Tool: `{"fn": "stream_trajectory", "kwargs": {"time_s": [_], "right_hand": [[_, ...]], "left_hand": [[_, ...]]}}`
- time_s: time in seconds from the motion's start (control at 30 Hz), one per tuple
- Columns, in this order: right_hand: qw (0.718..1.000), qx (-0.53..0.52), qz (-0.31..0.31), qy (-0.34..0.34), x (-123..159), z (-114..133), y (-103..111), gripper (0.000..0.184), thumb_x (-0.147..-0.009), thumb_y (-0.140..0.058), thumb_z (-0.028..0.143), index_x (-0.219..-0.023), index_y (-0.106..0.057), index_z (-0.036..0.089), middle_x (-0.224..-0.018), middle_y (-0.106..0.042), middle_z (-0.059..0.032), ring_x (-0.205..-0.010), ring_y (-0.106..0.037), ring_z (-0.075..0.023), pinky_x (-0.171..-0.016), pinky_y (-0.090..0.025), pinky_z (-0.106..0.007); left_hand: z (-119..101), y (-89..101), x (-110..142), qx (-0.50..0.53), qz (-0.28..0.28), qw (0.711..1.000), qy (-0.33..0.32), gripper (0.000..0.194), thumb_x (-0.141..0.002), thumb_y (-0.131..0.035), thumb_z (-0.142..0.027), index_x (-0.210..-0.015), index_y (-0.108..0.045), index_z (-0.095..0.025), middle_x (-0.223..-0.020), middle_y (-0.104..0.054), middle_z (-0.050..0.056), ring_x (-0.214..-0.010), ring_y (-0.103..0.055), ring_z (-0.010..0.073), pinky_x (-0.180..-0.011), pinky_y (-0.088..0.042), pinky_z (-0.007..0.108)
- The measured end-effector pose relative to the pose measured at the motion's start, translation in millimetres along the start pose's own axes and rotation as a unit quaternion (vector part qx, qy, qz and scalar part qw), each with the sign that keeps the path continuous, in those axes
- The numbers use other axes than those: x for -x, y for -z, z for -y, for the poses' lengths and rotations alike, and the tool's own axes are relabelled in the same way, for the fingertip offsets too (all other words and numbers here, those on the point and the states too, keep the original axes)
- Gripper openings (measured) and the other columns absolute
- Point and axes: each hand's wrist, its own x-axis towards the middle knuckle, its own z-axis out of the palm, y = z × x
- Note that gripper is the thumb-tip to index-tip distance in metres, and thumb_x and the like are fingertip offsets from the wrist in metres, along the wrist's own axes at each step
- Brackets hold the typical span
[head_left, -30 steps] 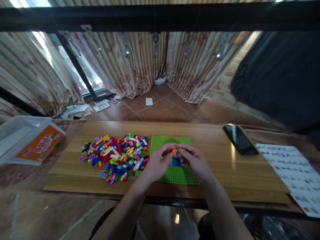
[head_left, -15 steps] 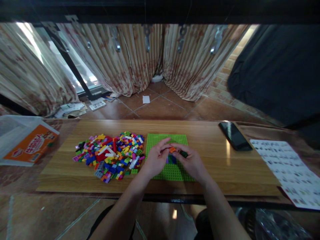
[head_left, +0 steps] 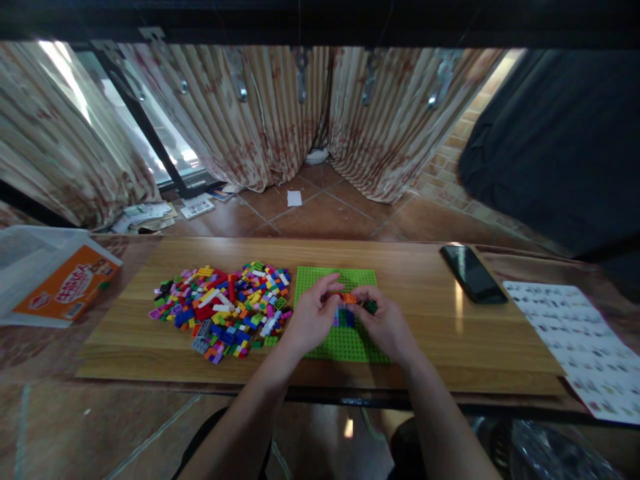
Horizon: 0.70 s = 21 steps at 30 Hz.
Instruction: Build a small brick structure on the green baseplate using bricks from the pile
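the right hand (head_left: pixel 385 323) is gripping the orange brick (head_left: pixel 349 299) between thumb and index finger; a dark green brick (head_left: pixel 371 307) is showing beside its curled fingers. the left hand (head_left: pixel 313 319) is curving toward the orange brick's left side; whether its fingers are clamping anything cannot be determined. the orange brick is sitting over the green baseplate (head_left: pixel 340 349), just beyond the blue brick (head_left: pixel 351 319).
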Motion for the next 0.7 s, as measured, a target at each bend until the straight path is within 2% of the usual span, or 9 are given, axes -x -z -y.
{"fn": "stream_trajectory", "kwargs": {"time_s": [0.1,0.2,0.37,0.7], "right_hand": [[0.998,0.057,-0.025,-0.017,-2.4,-7.8,2.7,0.014,-0.081,-0.061,0.032,-0.090,-0.063,0.022,-0.083,-0.070,-0.0030,-0.080,-0.064,-0.0205,-0.076,-0.048,-0.034],[0.996,0.087,-0.016,-0.023,-3.8,-13.5,1.8,0.013,-0.082,-0.059,0.031,-0.092,-0.064,0.023,-0.086,-0.072,-0.0037,-0.084,-0.066,-0.0215,-0.078,-0.048,-0.035],[0.993,0.115,-0.009,-0.019,-5.8,-15.1,-5.5,0.014,-0.085,-0.056,0.027,-0.095,-0.065,0.024,-0.093,-0.073,-0.0044,-0.088,-0.067,-0.0217,-0.082,-0.049,-0.036],[0.994,0.102,-0.043,0.018,-7.7,-13.1,-9.3,0.016,-0.084,-0.059,0.031,-0.091,-0.069,0.022,-0.094,-0.071,-0.0076,-0.091,-0.065,-0.0237,-0.086,-0.050,-0.040]], "left_hand": [[-0.4,7.1,-2.0,-0.080,-0.058,0.995,-0.006,0.039,-0.087,-0.052,-0.012,-0.126,-0.058,-0.015,-0.112,-0.073,0.010,-0.101,-0.069,0.0182,-0.090,-0.054,0.032],[0.7,13.3,-4.6,-0.152,-0.083,0.985,0.016,0.037,-0.086,-0.053,-0.010,-0.122,-0.060,-0.013,-0.108,-0.074,0.010,-0.099,-0.069,0.0198,-0.092,-0.054,0.035],[2.1,13.0,-4.3,-0.217,-0.048,0.972,0.068,0.038,-0.085,-0.055,-0.010,-0.123,-0.061,-0.012,-0.110,-0.074,0.011,-0.103,-0.069,0.0231,-0.096,-0.052,0.040],[-1.4,11.1,0.1,-0.262,-0.018,0.963,0.066,0.038,-0.087,-0.054,-0.012,-0.125,-0.060,-0.012,-0.117,-0.071,0.013,-0.107,-0.067,0.0231,-0.099,-0.051,0.039]]}}
